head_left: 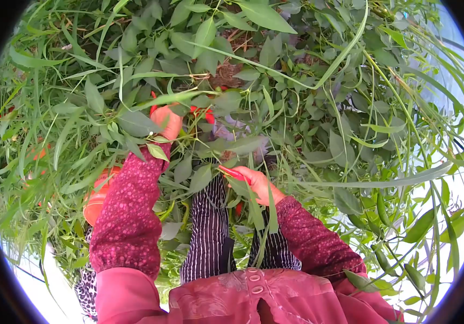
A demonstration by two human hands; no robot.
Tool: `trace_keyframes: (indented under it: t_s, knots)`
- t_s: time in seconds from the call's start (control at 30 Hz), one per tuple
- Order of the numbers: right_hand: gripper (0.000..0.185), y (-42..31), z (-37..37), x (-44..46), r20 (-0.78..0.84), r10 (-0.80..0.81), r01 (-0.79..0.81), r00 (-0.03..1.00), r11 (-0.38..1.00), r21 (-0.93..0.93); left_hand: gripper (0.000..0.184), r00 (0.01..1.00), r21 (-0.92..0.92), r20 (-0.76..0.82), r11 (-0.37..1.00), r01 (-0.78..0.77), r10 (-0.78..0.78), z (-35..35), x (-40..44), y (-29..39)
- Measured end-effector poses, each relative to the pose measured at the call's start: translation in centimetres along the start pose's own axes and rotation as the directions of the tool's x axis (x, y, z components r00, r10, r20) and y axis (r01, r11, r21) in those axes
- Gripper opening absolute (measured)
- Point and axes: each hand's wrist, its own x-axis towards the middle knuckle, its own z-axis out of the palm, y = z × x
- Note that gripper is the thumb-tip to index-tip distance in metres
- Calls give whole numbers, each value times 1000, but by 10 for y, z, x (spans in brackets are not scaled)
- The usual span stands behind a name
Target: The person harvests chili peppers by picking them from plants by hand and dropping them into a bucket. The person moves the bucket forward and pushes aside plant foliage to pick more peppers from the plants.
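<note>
My right hand point(259, 185) is closed around a red chili pepper point(233, 173), whose tip points left among the leaves. Up and to the left, my left hand point(168, 122) reaches into the pepper plants, its fingers partly hidden by leaves. The hand looks curled, and a red chili pepper point(153, 102) pokes out at its left side. Another red pepper point(209, 115) hangs just right of that hand. Lower down, a red pepper point(238, 208) shows between my striped trouser legs point(209, 227).
An orange-red bucket point(96, 204) stands by my left sleeve, partly covered by grass. Dense pepper foliage point(318, 108) and long grass blades surround both arms. Green peppers point(383, 209) hang at the right. Pale sheeting point(442, 81) lies at the upper right.
</note>
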Motion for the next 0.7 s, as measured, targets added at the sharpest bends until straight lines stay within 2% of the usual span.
trace_keyframes:
  t_s: [0.03, 0.07, 0.1, 0.13, 0.17, 0.2, 0.23, 0.27, 0.3, 0.33, 0.37, 0.4, 0.43, 0.47, 0.5, 0.53, 0.57, 0.6, 0.63, 0.67, 0.7]
  knots:
    - [32, 12, -1, 4, 26, -1, -4, 1000, 980, 201, 17, 968, 170, 195, 977, 126, -159, -7, -1, 3]
    - [32, 18, 0, 6, 52, -7, -14, 999, 919, 394, 17, 874, 356, 351, 911, 209, -337, -19, -1, 7]
    - [35, -4, -1, 2, 121, 90, -146, 989, 768, 623, 19, 879, 220, 290, 920, 323, -378, -42, 8, 17]
    - [35, -8, -1, 0, 122, 87, -144, 989, 769, 623, 21, 906, 211, 282, 942, 262, -315, -49, 1, 0]
    - [37, -12, -1, -1, 78, 97, -124, 992, 823, 554, 24, 808, 75, 327, 866, 495, -490, -67, 4, 3]
    - [38, -15, -1, -1, 33, 102, -105, 994, 871, 480, 27, 672, -49, 395, 716, 696, -626, -88, 4, 8]
    - [38, -13, -4, -1, 53, 140, -146, 989, 821, 552, 27, 675, -48, 393, 719, 693, -625, -98, 1, 11]
    - [38, -13, -8, -1, 53, 137, -143, 989, 820, 554, 26, 635, -125, 419, 651, 748, -649, -106, -3, 13]
    - [40, -14, -13, -1, 43, 162, -151, 986, 749, 645, 26, 593, -198, 448, 572, 796, -669, -114, -8, 17]
    - [42, -15, -14, -2, 37, 187, -155, 982, 669, 727, 26, 593, -195, 447, 574, 795, -670, -119, -16, 23]
    - [47, -33, -8, -7, -143, 176, -94, 974, 888, 450, 24, 576, -268, 439, 511, 817, -690, -120, -24, 28]
    - [47, -38, -6, -5, -145, 169, -88, 975, 889, 449, 23, 559, -343, 431, 444, 828, -708, -117, -33, 33]
    - [50, -42, -6, -3, -269, 72, 58, 960, 892, 449, 25, 659, -568, 358, 406, 716, -661, -102, -54, 25]
    - [54, -44, -7, -2, -389, -19, 201, 921, 879, 433, 25, 661, -570, 356, 407, 714, -661, -110, -51, 40]
    - [49, -46, -10, -2, -435, 76, 138, 897, 887, 440, 25, 550, -619, 343, 257, 742, -761, -126, -39, 65]
    - [49, -50, -9, -2, -437, 78, 139, 896, 885, 444, 25, 422, -662, 340, 105, 742, -840, -136, -35, 79]
    - [44, -56, -8, 0, -444, 105, 156, 890, 844, 513, 23, 466, -734, 332, 85, 674, -820, -135, -45, 78]
    - [39, -64, -7, 1, -449, 131, 175, 884, 798, 576, 23, 470, -735, 330, 89, 672, -819, -142, -44, 87]
    - [32, -73, -6, 0, -353, 160, 126, 922, 737, 664, 24, 545, -705, 412, 123, 698, -730, -149, -44, 99]
    - [32, -80, -2, -1, -354, 160, 128, 921, 735, 666, 25, 603, -675, 492, 163, 720, -628, -155, -42, 115]
    - [32, -86, 3, -2, -271, 175, 103, 947, 631, 769, 25, 609, -640, 498, 212, 738, -617, -155, -37, 141]
